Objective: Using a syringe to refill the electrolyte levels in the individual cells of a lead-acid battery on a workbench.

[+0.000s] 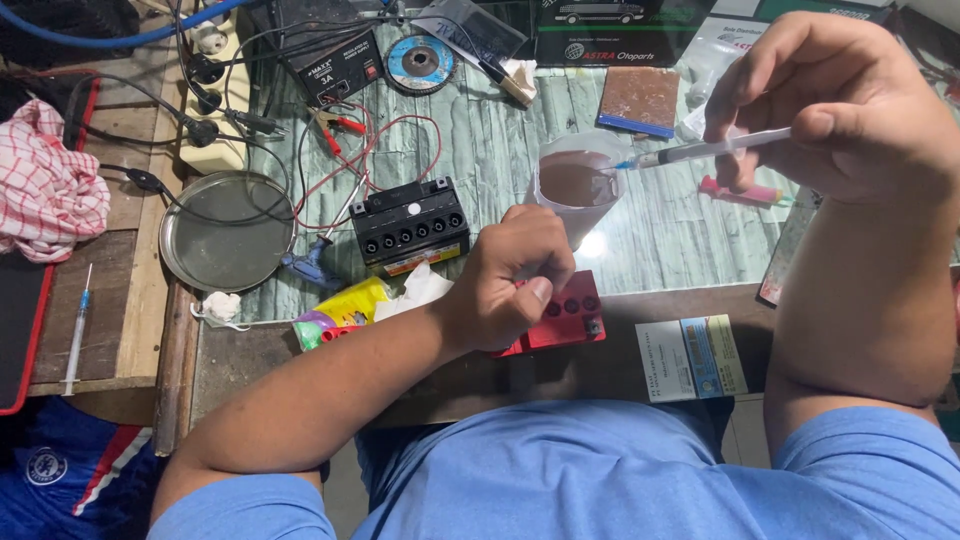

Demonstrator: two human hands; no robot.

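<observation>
My right hand holds a clear syringe level, its needle tip dipped in a translucent plastic cup of brownish liquid. My left hand is curled over a small red battery with a row of round filler holes, steadying it at the table's near edge. A black battery with several open holes stands just left of that hand.
A round metal dish, a black power supply with red clip leads, a grinding disc, a checked cloth, a spare syringe, crumpled tissue, a sanding block, a pink stick and a card lie around.
</observation>
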